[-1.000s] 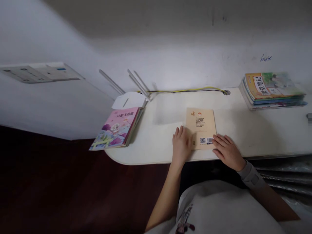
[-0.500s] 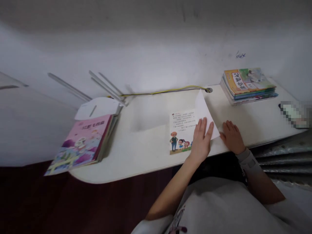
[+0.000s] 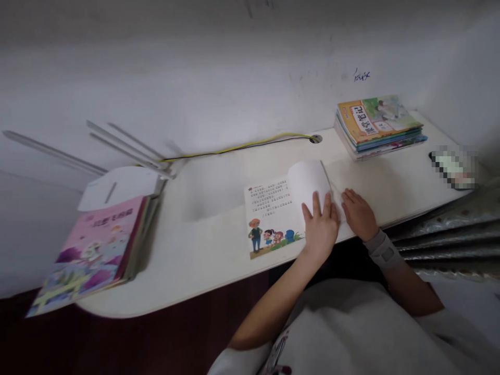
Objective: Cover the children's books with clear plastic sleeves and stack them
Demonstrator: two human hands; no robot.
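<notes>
An illustrated book (image 3: 269,208) lies open on the white desk (image 3: 203,250), its left page showing lines of print and cartoon figures along the bottom. Its right side is a blank white page (image 3: 310,179), curved up a little from the desk. My left hand (image 3: 321,224) rests flat on the lower part of that white page, fingers spread and holding nothing. Just right of the book, my right hand (image 3: 359,214) lies palm down by the page's edge, fingers stretched out. A grey band circles my right wrist.
A stack of books (image 3: 378,125) stands at the back right, with a phone (image 3: 453,169) beyond it. At the left end, more books (image 3: 97,242) overhang the desk edge beside a white router (image 3: 121,185) with antennas. Yellow and black cables (image 3: 234,148) run along the wall.
The white page has come down from a raised, pointed fold to a flatter curve. My left hand's fingers have spread over it. The whole view has shifted, so the desk sits further left.
</notes>
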